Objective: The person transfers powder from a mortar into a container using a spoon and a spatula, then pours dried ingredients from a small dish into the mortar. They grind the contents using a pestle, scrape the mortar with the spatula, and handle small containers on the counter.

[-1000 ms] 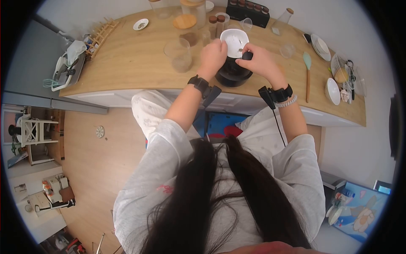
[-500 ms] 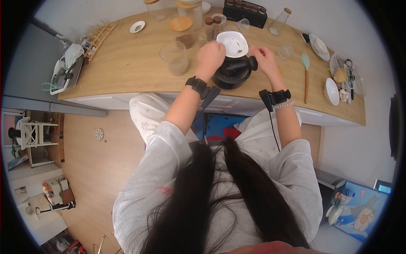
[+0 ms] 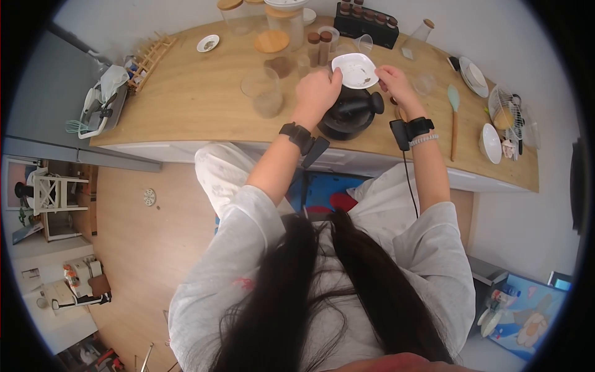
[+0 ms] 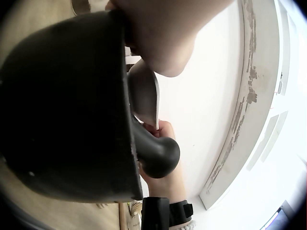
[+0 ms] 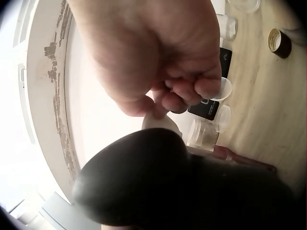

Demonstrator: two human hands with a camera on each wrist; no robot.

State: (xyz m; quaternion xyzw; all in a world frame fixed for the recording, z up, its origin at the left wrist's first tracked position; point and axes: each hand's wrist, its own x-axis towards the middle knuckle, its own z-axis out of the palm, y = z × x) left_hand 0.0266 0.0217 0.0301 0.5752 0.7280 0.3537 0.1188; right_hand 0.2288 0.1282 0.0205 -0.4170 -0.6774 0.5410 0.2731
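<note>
Wooden countertop [image 3: 186, 93] with black mortar [image 3: 342, 119]: left hand [image 3: 317, 93] and right hand [image 3: 400, 87] pinch white dish [image 3: 353, 68] by its left and right edges.

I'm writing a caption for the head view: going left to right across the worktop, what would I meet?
Wooden rack → small plate with bits on it → clear container → left hand → white dish → right hand → green-headed spatula → wire basket.

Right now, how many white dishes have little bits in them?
2. The squarish white dish, held by the left hand and right hand near the black mortar, and the small round dish on the left of the counter. Others may be hidden.
</note>
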